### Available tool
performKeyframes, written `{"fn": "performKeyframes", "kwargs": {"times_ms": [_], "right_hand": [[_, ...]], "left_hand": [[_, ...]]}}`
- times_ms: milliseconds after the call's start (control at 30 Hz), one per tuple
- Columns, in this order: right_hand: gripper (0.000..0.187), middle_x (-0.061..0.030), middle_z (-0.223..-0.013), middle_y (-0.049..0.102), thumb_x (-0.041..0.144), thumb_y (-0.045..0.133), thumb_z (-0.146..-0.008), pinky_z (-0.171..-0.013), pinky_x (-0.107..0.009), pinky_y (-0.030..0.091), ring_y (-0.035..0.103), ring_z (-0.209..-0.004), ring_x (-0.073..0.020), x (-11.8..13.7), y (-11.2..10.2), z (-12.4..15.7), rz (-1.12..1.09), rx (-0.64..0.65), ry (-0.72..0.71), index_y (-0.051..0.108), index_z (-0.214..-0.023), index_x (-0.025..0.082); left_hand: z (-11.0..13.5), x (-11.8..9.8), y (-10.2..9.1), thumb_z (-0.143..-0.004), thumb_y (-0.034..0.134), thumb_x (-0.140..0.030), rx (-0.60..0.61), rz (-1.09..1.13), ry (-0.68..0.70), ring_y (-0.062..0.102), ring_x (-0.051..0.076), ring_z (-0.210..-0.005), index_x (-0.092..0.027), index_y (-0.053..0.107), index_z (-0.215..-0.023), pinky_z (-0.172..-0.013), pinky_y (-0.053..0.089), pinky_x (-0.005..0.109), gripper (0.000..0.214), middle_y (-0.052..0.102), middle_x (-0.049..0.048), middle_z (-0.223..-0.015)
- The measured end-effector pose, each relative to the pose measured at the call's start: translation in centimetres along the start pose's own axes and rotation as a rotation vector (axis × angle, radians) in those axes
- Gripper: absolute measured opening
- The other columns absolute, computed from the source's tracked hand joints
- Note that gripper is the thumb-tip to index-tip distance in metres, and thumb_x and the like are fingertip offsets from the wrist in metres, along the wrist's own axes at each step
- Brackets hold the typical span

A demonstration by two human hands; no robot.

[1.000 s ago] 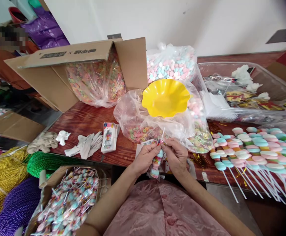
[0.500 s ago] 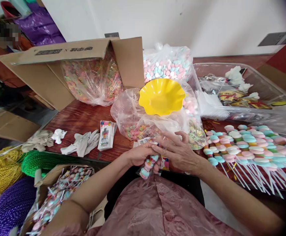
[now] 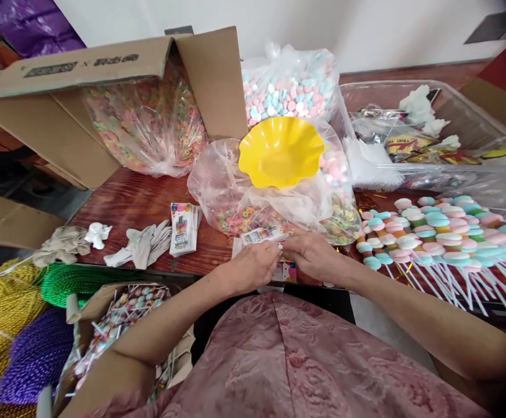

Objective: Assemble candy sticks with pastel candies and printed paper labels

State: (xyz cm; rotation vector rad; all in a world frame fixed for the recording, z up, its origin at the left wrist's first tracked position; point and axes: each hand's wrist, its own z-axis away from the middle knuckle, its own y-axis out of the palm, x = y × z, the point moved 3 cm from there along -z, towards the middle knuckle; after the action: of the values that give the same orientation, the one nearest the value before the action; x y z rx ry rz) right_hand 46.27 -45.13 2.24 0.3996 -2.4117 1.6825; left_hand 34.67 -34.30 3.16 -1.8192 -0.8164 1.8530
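My left hand (image 3: 253, 267) and my right hand (image 3: 311, 255) meet at the near edge of the wooden table (image 3: 135, 200), both with fingers closed in a pinch. What they pinch between them is hidden by the fingers. Just beyond the fingertips lies a small stack of printed packets (image 3: 264, 235), and a colourful printed card (image 3: 288, 270) shows between the hands. A clear bag of ring candies (image 3: 235, 203) sits right behind, with a yellow scalloped bowl (image 3: 281, 152) resting on it.
A row of pastel marshmallow skewers (image 3: 436, 232) lies to the right, before a clear plastic bin (image 3: 474, 174). Behind stand an open cardboard box (image 3: 218, 75) and a bag of pink and blue candies (image 3: 288, 87). Gloves (image 3: 142, 249), a box of wrapped lollipops (image 3: 122, 313) and cord bundles (image 3: 79, 278) lie left.
The wrapped marshmallow skewer held upright between both hands a second ago is out of sight. Both hands have dropped to the table edge, and the view has tilted downward.
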Motion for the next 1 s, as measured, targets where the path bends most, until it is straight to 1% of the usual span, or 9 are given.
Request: {"fn": "performKeyframes", "kwargs": {"times_ms": [100,200,300,400,467,567,633,833,1000], "right_hand": [[0.022,-0.0048,-0.088,0.071,0.017,0.049,-0.093,-0.086,-0.041,0.035,0.059,-0.092,-0.0221,0.6,-0.7,0.1,0.085,-0.098,0.031,0.070,-0.089,0.023],[0.027,-0.0023,-0.119,0.068,0.019,0.049,-0.097,-0.096,-0.048,0.028,0.055,-0.116,-0.0238,2.1,-1.9,0.8,0.176,-0.172,-0.110,0.063,-0.117,0.030],[0.023,0.0014,-0.100,0.072,0.018,0.047,-0.097,-0.099,-0.048,0.025,0.057,-0.108,-0.0192,3.0,-2.1,1.8,0.195,-0.175,-0.264,0.064,-0.110,0.027],[0.020,0.0028,-0.070,0.064,0.014,0.049,-0.093,-0.094,-0.046,0.027,0.056,-0.086,-0.0169,3.2,-1.1,3.1,0.191,-0.133,-0.280,0.064,-0.083,0.022],[0.017,0.0011,-0.066,0.062,0.014,0.053,-0.088,-0.084,-0.042,0.029,0.052,-0.079,-0.0170,3.3,0.0,4.0,0.149,-0.107,-0.156,0.061,-0.074,0.020],[0.016,-0.0015,-0.070,0.065,0.018,0.056,-0.087,-0.071,-0.035,0.026,0.049,-0.075,-0.0161,3.6,1.8,5.0,0.035,-0.034,0.131,0.060,-0.072,0.018],[0.019,-0.0014,-0.073,0.066,0.020,0.054,-0.091,-0.068,-0.033,0.025,0.050,-0.074,-0.0151,4.0,2.5,5.4,-0.017,-0.001,0.253,0.061,-0.073,0.018],[0.016,-0.0038,-0.103,0.071,0.024,0.056,-0.094,-0.081,-0.038,0.029,0.054,-0.098,-0.0205,3.1,0.5,7.2,0.141,-0.270,0.404,0.067,-0.104,0.023],[0.010,-0.0018,-0.094,0.072,0.024,0.062,-0.090,-0.083,-0.040,0.032,0.054,-0.098,-0.0230,-0.3,-1.7,10.1,0.365,-0.424,0.519,0.069,-0.083,0.024]], "left_hand": [[0.2,1.2,-0.1,-0.087,0.050,-0.030,-0.013,0.251,-0.115,0.049,0.013,-0.061,-0.018,0.056,-0.068,-0.063,0.044,0.025,0.023,0.055,0.0016,-0.065],[0.6,2.8,0.7,-0.083,0.056,-0.043,0.237,0.765,-0.374,0.044,0.008,-0.042,-0.016,0.056,-0.070,-0.043,0.036,0.021,0.030,0.054,-0.0015,-0.057],[1.2,3.0,1.6,-0.076,0.066,-0.045,0.507,1.077,-0.470,0.043,0.007,-0.035,-0.014,0.056,-0.072,-0.038,0.034,0.022,0.032,0.058,0.0010,-0.060],[1.6,2.4,2.4,-0.080,0.063,-0.047,0.638,0.968,-0.429,0.047,0.008,-0.041,-0.014,0.059,-0.075,-0.042,0.036,0.022,0.034,0.060,0.0024,-0.065],[1.8,2.0,2.7,-0.086,0.058,-0.046,0.563,0.668,-0.310,0.052,0.010,-0.053,-0.015,0.062,-0.080,-0.051,0.040,0.022,0.033,0.060,0.0031,-0.069],[2.5,1.1,3.2,-0.092,0.049,-0.033,0.292,0.149,-0.063,0.055,0.015,-0.072,-0.016,0.066,-0.084,-0.067,0.041,0.026,0.025,0.062,0.0059,-0.078],[3.2,0.7,3.8,-0.094,0.042,-0.026,0.190,-0.053,0.009,0.054,0.017,-0.076,-0.016,0.065,-0.083,-0.071,0.039,0.027,0.028,0.062,0.0070,-0.081],[2.4,1.9,4.0,-0.097,0.037,-0.027,0.032,-0.143,-0.084,0.051,0.014,-0.071,-0.017,0.060,-0.076,-0.069,0.035,0.026,0.032,0.059,0.0034,-0.076],[-0.9,4.9,2.1,-0.091,0.042,-0.024,-0.078,-0.097,-0.177,0.043,0.012,-0.060,-0.017,0.051,-0.060,-0.062,0.029,0.024,0.033,0.049,-0.0016,-0.060]]}}
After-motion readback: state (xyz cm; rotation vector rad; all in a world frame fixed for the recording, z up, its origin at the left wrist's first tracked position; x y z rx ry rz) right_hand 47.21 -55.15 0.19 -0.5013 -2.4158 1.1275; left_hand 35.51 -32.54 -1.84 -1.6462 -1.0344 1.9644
